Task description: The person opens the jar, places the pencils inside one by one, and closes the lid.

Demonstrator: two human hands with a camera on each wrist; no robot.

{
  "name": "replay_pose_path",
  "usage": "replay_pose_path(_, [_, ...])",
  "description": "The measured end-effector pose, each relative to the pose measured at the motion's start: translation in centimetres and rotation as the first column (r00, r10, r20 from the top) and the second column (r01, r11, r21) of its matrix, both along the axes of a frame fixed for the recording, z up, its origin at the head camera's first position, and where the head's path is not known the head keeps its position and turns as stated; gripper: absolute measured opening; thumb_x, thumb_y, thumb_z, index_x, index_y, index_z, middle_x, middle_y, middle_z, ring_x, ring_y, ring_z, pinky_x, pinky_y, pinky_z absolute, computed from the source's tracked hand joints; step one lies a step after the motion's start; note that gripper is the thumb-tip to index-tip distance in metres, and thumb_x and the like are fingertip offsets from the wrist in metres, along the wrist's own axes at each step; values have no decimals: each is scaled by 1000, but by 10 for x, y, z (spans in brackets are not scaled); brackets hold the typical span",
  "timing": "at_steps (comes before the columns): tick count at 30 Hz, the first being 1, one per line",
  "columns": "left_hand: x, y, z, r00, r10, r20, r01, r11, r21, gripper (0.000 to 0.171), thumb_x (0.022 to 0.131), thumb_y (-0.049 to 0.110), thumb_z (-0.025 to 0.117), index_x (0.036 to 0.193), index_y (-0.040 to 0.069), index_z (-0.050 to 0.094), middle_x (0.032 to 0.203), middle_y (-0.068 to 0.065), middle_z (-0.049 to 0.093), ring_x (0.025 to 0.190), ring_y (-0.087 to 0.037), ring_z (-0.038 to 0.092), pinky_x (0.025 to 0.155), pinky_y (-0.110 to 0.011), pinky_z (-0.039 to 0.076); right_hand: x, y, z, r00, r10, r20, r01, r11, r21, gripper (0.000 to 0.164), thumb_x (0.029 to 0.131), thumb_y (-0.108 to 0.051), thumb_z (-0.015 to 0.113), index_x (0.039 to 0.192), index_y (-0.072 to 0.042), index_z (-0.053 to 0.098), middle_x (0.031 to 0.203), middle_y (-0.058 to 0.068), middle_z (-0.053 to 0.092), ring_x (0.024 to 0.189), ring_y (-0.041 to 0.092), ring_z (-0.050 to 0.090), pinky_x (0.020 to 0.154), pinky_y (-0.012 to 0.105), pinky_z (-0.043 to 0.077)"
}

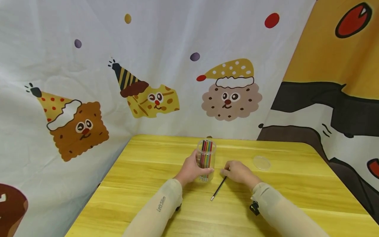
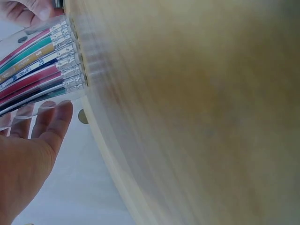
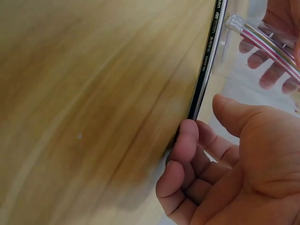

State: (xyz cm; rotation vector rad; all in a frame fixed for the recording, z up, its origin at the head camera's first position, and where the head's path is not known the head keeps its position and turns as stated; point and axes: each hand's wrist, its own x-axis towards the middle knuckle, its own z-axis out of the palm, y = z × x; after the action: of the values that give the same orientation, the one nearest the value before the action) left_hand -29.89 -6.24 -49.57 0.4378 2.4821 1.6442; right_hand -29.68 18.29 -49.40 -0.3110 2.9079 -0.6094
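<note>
My left hand (image 1: 190, 169) grips a clear plastic jar (image 1: 214, 158) around its side, thumb in front. Several coloured pencils (image 1: 206, 158) stand inside, their metal-capped ends at the bottom, as the left wrist view also shows. To the right, my right hand (image 1: 238, 171) is low over the table with its fingers curled at one end of a black pencil (image 1: 219, 189). In the right wrist view, that pencil (image 3: 206, 70) runs up from the fingertips, and the thumb stands apart from it. The fingers hide the pencil's far end.
A round clear lid (image 1: 262, 163) lies on the wooden table (image 1: 142, 164) beyond my right hand. Behind the table's back edge hangs a white cloth (image 1: 165, 42) printed with cartoon snacks. A black strap (image 1: 254, 208) sits under my right wrist.
</note>
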Motion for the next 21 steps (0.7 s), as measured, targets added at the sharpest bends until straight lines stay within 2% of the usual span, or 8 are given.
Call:
replay_pose_path(6, [0, 1, 1, 1000, 3, -1, -3, 1000, -8, 70, 84, 38, 94, 137, 20, 52, 118, -3, 67, 100, -18, 69, 93, -46, 61, 2, 2, 3, 1000, -17, -7, 18, 999, 48, 19, 101, -25, 75, 92, -9, 70, 85, 3, 69, 73, 16, 57, 68, 35, 50])
replay_pose_path(10, [-1, 1, 2, 1000, 8, -4, -8, 1000, -10, 71, 84, 38, 94, 138, 20, 52, 117, -4, 68, 99, -19, 70, 92, -46, 61, -1, 8, 8, 1000, 4, -21, -3, 997, 72, 5, 99, -11, 74, 99, -6, 72, 93, 6, 72, 81, 19, 65, 73, 39, 57])
replay_pose_path(12, [-2, 0, 2, 1000, 12, -5, -12, 1000, -11, 71, 83, 38, 94, 138, 20, 52, 117, -4, 68, 99, -19, 70, 92, -46, 61, -2, 11, 9, 1000, 11, -9, -10, 998, 65, 8, 97, -4, 72, 105, -3, 70, 99, 9, 72, 87, 22, 67, 77, 41, 59])
replay_pose_path(15, [-1, 0, 1, 1000, 16, -5, -16, 1000, -12, 71, 83, 37, 95, 136, 19, 52, 117, -5, 68, 100, -20, 71, 92, -47, 61, -2, 11, 8, 1000, 0, 30, -1, 999, 39, 13, 95, -3, 71, 105, 0, 64, 93, 9, 67, 80, 20, 62, 71, 38, 55])
replay_pose_path(17, [-1, 0, 0, 1000, 17, -2, -17, 1000, -10, 72, 82, 36, 96, 136, 18, 52, 116, -6, 68, 100, -20, 71, 93, -47, 61, -2, 11, 6, 998, -7, 57, 6, 1000, 21, 10, 95, -5, 71, 92, -2, 62, 79, 4, 59, 68, 17, 52, 62, 33, 46])
replay_pose_path(19, [-1, 1, 0, 1000, 16, 1, -16, 1000, -6, 72, 81, 36, 96, 136, 19, 52, 117, -5, 68, 101, -20, 71, 93, -47, 61, -3, 10, 4, 998, -3, 60, 3, 1000, 1, 20, 95, -8, 69, 79, -7, 58, 67, 0, 48, 59, 14, 41, 56, 29, 37])
replay_pose_path(21, [0, 1, 0, 1000, 14, 2, -14, 1000, -4, 73, 81, 37, 96, 136, 19, 52, 117, -5, 68, 100, -19, 71, 93, -46, 62, -3, 10, 6, 999, 1, 46, 1, 999, -39, 25, 97, -10, 65, 73, -10, 57, 63, -3, 42, 56, 12, 36, 54, 27, 32])
